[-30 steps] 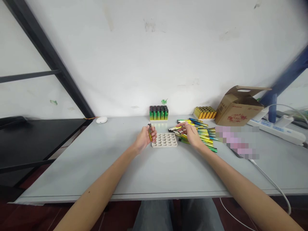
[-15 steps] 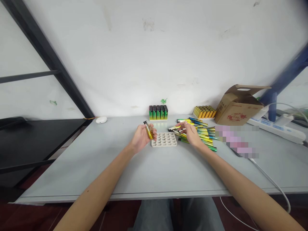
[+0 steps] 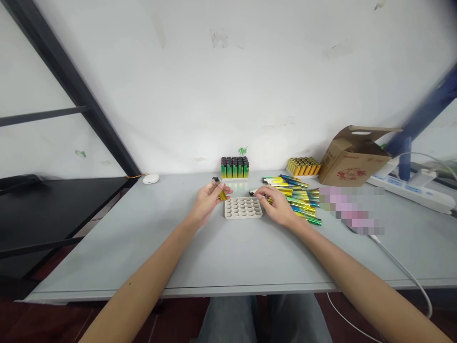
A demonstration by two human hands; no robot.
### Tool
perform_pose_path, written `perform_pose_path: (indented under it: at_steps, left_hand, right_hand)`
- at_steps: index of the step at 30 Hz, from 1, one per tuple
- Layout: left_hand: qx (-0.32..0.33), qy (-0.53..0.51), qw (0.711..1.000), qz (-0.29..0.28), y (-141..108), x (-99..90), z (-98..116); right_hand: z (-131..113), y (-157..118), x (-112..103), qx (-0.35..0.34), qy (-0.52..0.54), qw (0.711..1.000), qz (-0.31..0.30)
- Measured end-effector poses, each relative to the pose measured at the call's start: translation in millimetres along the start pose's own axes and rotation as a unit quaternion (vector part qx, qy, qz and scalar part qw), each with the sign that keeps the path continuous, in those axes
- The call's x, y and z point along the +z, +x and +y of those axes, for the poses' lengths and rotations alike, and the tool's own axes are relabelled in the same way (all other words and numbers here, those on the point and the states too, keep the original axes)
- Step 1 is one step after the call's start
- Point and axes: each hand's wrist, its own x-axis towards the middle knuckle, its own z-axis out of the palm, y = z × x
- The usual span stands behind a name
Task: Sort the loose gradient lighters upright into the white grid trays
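Note:
A gold lighter with a black top (image 3: 222,194) is in my left hand (image 3: 206,202), tilted, the thumb and fingers closed around it. It is above the left edge of a white tray (image 3: 243,217) with rows of round holes. On the tray's right side, my right hand (image 3: 276,205) is curled down over the left end of a loose pile of shiny yellow, green and blue lighters (image 3: 302,205). Its fingers close on a lighter whose black top (image 3: 252,193) pokes out by the fingertips; most of that lighter is hidden.
Against the wall stands a block of upright green lighters (image 3: 234,167). Farther right are a tray of orange-yellow lighters (image 3: 304,166), an open cardboard box (image 3: 352,164) and a white power strip (image 3: 410,190). A small white case (image 3: 150,178) lies at the back left.
My right hand has come down and left onto the pile's end, its fingers curling in. My left hand has turned the gold lighter more upright and raised it slightly.

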Motion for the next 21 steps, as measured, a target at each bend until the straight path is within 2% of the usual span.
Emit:
perform_pose_path:
  at_steps: [4,10,14,21]
  left_hand:
    - [0.033,0.023,0.999,0.022,1.7,-1.7,-2.1]
    - [0.044,0.102,0.992,0.060,5.8,-5.5,-10.0]
    - [0.047,0.131,0.988,0.064,7.6,-4.9,-15.6]
    - [0.063,0.145,0.987,0.041,8.6,-1.3,-23.1]
  right_hand:
    - [-5.5,-3.1,1.4,-0.044,-0.029,0.998,-0.045]
    - [-9.1,-4.7,0.1,-0.126,-0.072,0.981,-0.132]
    - [-6.5,-4.9,1.1,-0.134,-0.089,0.973,-0.167]
    - [-7.5,-5.9,-1.2,-0.127,-0.068,0.971,-0.189]
